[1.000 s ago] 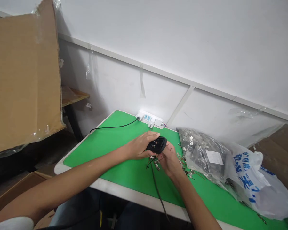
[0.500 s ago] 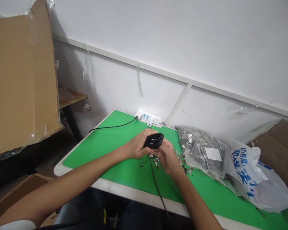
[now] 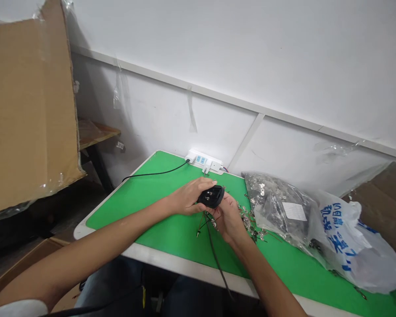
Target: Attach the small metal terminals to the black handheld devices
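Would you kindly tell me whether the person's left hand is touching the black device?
Touching: the head view shows the left hand with its fingers closed over the black device.

Had both hands over a green mat (image 3: pixel 171 237), left hand (image 3: pixel 188 198) gripping a black plastic gadget (image 3: pixel 211 197), right hand (image 3: pixel 229 219) cupped under it, a black cable (image 3: pixel 215 257) dangling down, and a bag of metal bits (image 3: pixel 280 207) just off to the right.

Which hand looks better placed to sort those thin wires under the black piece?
Probably the right hand: it sits beside the thin wires, just below the black plastic housing, while the left hand is wrapped over that housing.
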`<state>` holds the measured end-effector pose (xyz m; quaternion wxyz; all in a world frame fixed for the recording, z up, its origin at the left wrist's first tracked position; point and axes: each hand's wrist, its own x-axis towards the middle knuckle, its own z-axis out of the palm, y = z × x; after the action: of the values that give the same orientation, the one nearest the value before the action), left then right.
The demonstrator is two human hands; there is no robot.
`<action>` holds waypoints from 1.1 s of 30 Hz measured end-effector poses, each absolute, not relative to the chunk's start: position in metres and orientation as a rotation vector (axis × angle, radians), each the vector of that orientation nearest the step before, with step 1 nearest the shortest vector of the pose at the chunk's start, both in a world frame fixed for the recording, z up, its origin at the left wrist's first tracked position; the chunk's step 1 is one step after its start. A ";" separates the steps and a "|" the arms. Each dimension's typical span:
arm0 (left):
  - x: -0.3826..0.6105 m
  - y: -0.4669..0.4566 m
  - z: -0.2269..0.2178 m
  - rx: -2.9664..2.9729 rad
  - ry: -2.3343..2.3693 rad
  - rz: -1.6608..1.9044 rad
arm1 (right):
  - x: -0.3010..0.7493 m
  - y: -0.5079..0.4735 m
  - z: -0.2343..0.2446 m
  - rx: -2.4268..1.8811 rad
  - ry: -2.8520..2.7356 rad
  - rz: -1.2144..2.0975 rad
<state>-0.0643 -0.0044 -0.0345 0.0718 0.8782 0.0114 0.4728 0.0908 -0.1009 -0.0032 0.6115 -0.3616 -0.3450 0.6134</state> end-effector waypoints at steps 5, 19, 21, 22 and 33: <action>-0.066 -0.006 -0.029 2.587 0.046 1.412 | 0.086 -0.105 -0.004 -0.839 -0.788 1.430; -0.058 -0.010 -0.035 2.359 0.007 1.567 | 0.079 -0.109 -0.003 -0.813 -0.810 1.436; -0.056 -0.013 -0.036 2.329 0.024 1.624 | 0.080 -0.110 -0.003 -0.816 -0.827 1.425; -0.055 -0.014 -0.037 2.318 0.029 1.645 | 0.080 -0.110 -0.003 -0.813 -0.836 1.426; -0.058 -0.013 -0.033 2.495 0.061 1.699 | 0.078 -0.114 -0.002 -0.830 -0.796 1.387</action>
<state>-0.0580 -0.0135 -0.0330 0.0610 0.8249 0.0202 0.5616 0.0784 -0.1144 -0.0019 0.6208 -0.3612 -0.3462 0.6036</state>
